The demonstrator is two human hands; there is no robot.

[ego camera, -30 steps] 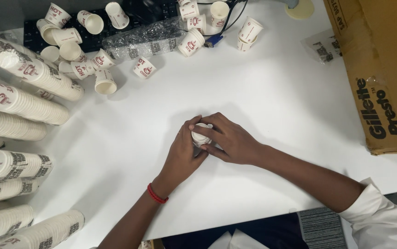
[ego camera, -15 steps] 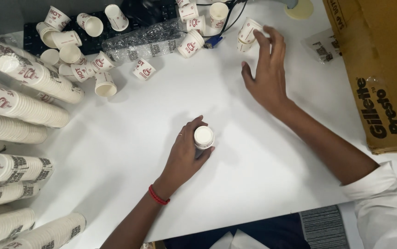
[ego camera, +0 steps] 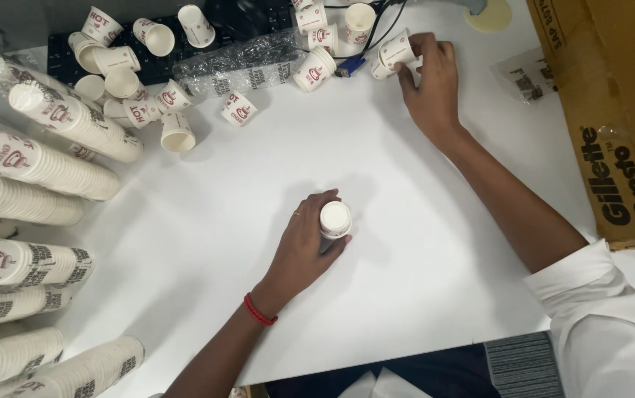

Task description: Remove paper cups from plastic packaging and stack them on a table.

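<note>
Paper cups: one stack stood under the left hand (ego camera: 304,243), one loose cup was pinched by the right hand (ego camera: 428,77).

The small stack (ego camera: 335,220) stood upright mid-table, bottom up, the left fingers curled around its side. The loose cup (ego camera: 394,51) lay on its side at the far edge, well apart from the stack, up and to the right of it, the right fingertips closing on it. Roughly sixteen more loose cups (ego camera: 177,136) littered the far side (count unsure); about ten wrapped sleeves (ego camera: 74,121) lay at left.
</note>
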